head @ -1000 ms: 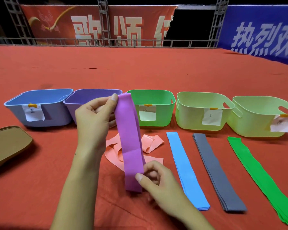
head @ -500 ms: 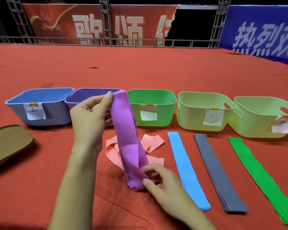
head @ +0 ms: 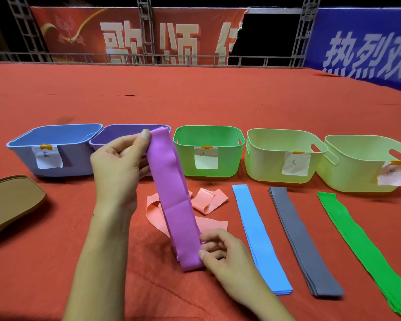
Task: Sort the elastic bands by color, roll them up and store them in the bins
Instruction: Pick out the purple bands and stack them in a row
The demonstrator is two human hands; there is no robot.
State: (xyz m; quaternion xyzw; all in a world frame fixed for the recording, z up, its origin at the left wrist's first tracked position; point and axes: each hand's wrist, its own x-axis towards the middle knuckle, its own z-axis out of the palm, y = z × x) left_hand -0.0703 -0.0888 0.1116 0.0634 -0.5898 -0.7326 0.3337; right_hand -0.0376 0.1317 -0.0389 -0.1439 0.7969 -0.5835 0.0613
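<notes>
Left hand (head: 118,167) grip: thumb and fingers pinch the top end of the purple bands (head: 174,200). Right hand (head: 220,253) grip pinches the bottom end, low over the red cloth surface (head: 56,286). Stack held stretched and slanted, likely to square its edges before rolling.

Landmark: purple bin (head: 116,137). Top of the bands overlaps its rim, so the drop is short. Pink bands (head: 208,200) lie loose in front of it, unsorted. Blue bands (head: 257,235), grey bands (head: 299,237) and green bands (head: 357,239) lie flat, progressively further right.

Writing: paper tags on the bins, handwritten, too small to read. Banners behind carry large Chinese characters.
</notes>
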